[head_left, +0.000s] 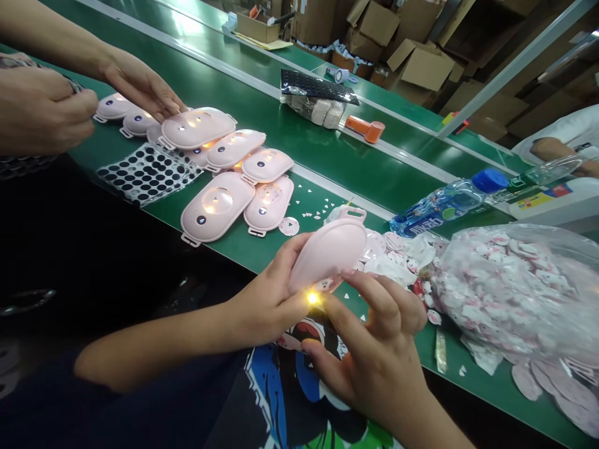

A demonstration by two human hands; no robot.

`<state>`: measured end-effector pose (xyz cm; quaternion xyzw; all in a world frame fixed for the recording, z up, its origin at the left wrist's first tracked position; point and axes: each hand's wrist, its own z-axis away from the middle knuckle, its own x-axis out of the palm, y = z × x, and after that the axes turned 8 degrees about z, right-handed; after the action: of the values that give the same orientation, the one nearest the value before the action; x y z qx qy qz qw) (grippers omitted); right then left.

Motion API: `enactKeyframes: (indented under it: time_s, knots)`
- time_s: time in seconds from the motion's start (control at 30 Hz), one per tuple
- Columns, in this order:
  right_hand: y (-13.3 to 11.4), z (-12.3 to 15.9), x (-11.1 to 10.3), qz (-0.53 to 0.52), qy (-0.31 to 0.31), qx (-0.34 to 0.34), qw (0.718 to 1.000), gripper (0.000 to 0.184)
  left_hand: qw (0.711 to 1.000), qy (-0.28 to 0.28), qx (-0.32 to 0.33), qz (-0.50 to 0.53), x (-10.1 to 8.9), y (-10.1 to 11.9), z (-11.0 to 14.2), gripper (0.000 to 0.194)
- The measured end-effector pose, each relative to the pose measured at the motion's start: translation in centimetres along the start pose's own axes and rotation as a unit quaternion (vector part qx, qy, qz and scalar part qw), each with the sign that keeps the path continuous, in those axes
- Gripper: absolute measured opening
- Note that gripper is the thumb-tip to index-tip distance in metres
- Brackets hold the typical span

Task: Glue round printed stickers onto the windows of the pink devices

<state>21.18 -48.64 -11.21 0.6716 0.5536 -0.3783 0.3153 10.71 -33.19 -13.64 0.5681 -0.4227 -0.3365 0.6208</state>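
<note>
My left hand [274,284] is closed around a pale pink oval plastic case [330,252] with a slotted loop at its upper end. The case is tilted with its smooth side towards me, and a bright yellow light [313,299] glows at its lower edge. At that edge my right hand [379,324] touches the case with its index and middle fingers, the thumb apart below. Between these fingers and the shell shows a small printed cartoon piece [325,284], partly hidden. Just beyond lie several similar lit pink cases [218,209], some stacked.
A co-worker's hand [140,81] touches a pink case; their other hand [47,109] is closed. A black-dotted sheet [152,174], blue-capped bottle [444,202], bag of printed discs [515,287], orange device [365,128] and small paper scraps [318,209] lie on the green table.
</note>
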Motion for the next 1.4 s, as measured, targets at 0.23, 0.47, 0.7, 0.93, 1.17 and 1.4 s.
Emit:
enactKeyframes:
  time_s: [0.23,0.47,0.7,0.93,1.17,1.4]
  knots:
    - [0.7,0.2,0.7,-0.064,0.024,0.092,0.993,0.031,0.995,0.045,-0.043,0.076,0.3,-0.4,-0.5,0.065]
    - [-0.3,0.2,0.8,-0.099,0.033,-0.005,0.995,0.024,0.993,-0.014,-0.015,-0.119,0.4,0.6,-0.7,0.068]
    - [-1.2,-0.3,0.5,-0.114,-0.004,-0.088,0.990,0.018,0.960,-0.058,0.017,-0.275,0.4,0.4,-0.9,0.073]
    - [-1.5,-0.2,0.4,-0.125,-0.006,-0.072,0.989,0.023,0.955,-0.072,0.023,-0.288,0.3,0.4,-0.8,0.071]
    - [-1.5,0.1,0.3,-0.120,-0.016,-0.076,0.990,0.017,0.967,-0.054,0.016,-0.250,0.3,-0.1,-0.7,0.068]
    - [-1.5,0.3,0.3,-0.131,-0.049,-0.072,0.988,0.016,0.968,-0.051,0.021,-0.246,0.7,0.1,-0.6,0.069]
